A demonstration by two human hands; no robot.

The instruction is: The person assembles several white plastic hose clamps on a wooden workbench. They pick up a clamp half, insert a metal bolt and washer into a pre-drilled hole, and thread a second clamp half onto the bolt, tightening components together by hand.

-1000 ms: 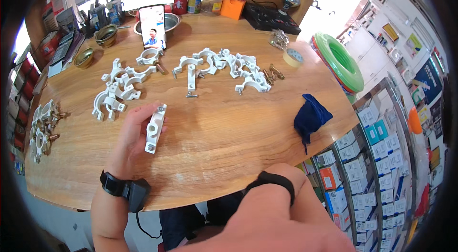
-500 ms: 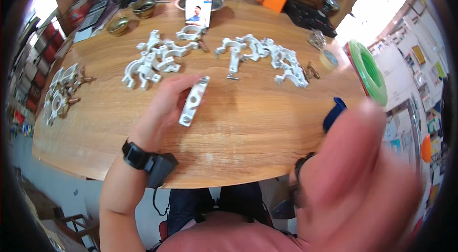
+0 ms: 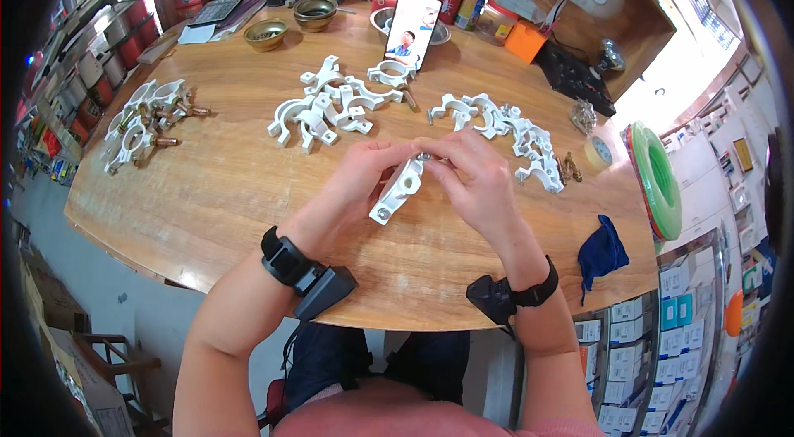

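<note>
My left hand (image 3: pixel 364 176) grips a white plastic pipe clamp (image 3: pixel 397 195) above the middle of the table, its flat side tilted up. A small metal screw (image 3: pixel 424 157) sits at the clamp's far end, and another shows at its near end. My right hand (image 3: pixel 478 181) is closed, thumb and fingers pinched at that far end beside the screw; its fingertips are partly hidden. Beyond my hands lies a heap of white clamp halves (image 3: pixel 314 113), with more clamp pieces (image 3: pixel 529 139) to the right. At the far left are assembled clamps (image 3: pixel 132 143) with brass-coloured bolts.
A phone (image 3: pixel 412 28) leans against a metal bowl at the back. Brass bowls (image 3: pixel 266 36) stand back left. On the right are loose bolts (image 3: pixel 571 167), a tape roll (image 3: pixel 598 152), a dark blue cloth (image 3: pixel 604 253) and a green coil (image 3: pixel 657 181) by the table edge.
My right hand has come in from the right, where it was raised and blurred, to the clamp in my left hand. The head view has shifted, uncovering the blue cloth.
</note>
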